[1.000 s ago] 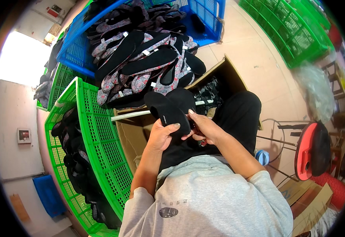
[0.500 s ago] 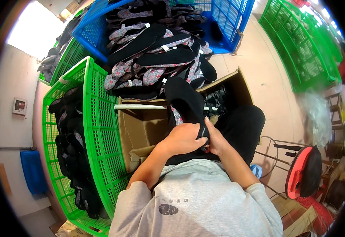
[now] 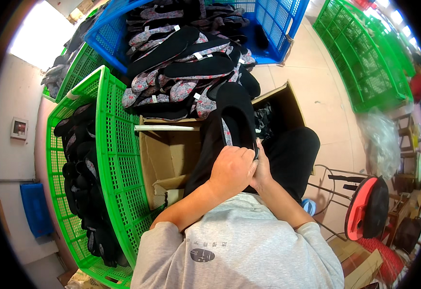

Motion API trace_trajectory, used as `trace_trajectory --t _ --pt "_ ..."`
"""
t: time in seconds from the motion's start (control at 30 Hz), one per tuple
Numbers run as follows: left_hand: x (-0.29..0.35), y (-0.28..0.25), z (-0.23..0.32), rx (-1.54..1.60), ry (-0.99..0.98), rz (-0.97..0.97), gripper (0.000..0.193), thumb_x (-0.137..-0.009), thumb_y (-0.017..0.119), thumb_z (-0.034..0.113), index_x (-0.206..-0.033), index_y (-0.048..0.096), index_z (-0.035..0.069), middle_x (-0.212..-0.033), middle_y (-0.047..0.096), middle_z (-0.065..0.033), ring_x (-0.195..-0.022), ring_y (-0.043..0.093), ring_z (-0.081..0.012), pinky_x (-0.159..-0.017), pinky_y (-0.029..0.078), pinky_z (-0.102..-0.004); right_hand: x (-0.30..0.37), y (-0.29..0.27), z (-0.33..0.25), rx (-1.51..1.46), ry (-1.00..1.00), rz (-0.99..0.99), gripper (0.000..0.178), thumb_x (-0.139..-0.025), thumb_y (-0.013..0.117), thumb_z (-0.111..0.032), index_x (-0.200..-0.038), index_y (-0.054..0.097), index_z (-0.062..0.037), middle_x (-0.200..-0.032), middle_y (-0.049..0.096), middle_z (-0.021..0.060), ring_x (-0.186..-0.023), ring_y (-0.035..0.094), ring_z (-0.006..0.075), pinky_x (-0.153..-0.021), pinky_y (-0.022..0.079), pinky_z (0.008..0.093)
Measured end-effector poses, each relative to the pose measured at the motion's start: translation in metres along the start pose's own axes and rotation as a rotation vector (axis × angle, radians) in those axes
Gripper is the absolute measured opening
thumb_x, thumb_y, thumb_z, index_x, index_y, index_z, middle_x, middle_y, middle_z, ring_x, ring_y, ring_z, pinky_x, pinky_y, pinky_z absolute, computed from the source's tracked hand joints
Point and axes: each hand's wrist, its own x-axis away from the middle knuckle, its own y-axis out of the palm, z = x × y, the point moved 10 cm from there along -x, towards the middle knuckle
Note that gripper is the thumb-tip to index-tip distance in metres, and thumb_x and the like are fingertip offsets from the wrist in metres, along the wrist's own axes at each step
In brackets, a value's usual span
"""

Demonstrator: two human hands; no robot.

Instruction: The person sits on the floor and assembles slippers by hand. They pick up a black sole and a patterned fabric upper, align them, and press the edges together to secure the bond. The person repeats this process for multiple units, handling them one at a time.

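A black fabric slipper (image 3: 236, 102) with a floral lining is held before my lap, its rounded toe pointing away from me. My left hand (image 3: 232, 169) is closed over the heel end, its knuckles upward. From the other side my right hand (image 3: 262, 168) grips the heel edge, thumb laid along it. The fingertips under the heel are hidden. Just beyond the toe lies a large heap of similar slippers (image 3: 198, 67) with black soles, floral linings and small white tags.
The heap fills and spills from a blue crate (image 3: 277, 29). At left stands a green crate (image 3: 119, 144) holding more black slippers. A cardboard box (image 3: 172, 149) with a white rod (image 3: 167, 128) across it sits before me. Right are a green crate (image 3: 359, 58) and a round-seated stool (image 3: 364, 207).
The slipper has turned more upright and shifted slightly right. My left hand has moved right along the heel, now covering the heel strip that was showing.
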Motion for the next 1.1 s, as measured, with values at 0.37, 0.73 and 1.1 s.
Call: trace_trajectory --t 0.37,0.73,1.1 --pt "0.001 -0.02 -0.028 0.216 0.018 -0.029 0.014 -0.077 0.075 0.014 -0.087 0.07 0.006 -0.084 0.065 -0.0068 -0.09 0.062 -0.0277 -0.104 0.041 -0.0476 0.004 0.021 -0.006 0.074 0.023 -0.05 0.058 -0.102 0.037 -0.058 -0.125 0.056 -0.0088 -0.116 0.066 0.015 -0.103 0.068 0.0265 -0.084 0.061 0.0399" --pt "0.004 -0.044 -0.053 0.285 -0.073 0.265 0.035 -0.072 0.082 0.015 -0.099 0.061 0.007 -0.109 0.06 -0.0099 -0.108 0.058 -0.0282 -0.104 0.039 -0.0408 0.009 0.039 -0.016 0.06 -0.007 -0.167 0.064 -0.102 0.037 -0.057 -0.135 0.052 -0.0041 -0.118 0.066 0.0168 -0.093 0.069 0.0289 -0.08 0.061 0.0376" --pt "0.006 -0.02 -0.064 1.637 -0.23 0.111 0.112 -0.072 0.085 0.049 -0.153 0.024 0.001 -0.154 0.032 -0.0248 -0.141 0.036 -0.0411 -0.116 0.032 -0.054 0.029 0.046 0.043 -0.341 0.692 -0.655 0.069 -0.099 0.041 -0.053 -0.142 0.044 0.0008 -0.111 0.053 0.0458 -0.081 0.064 0.0539 -0.063 0.058 0.0536"
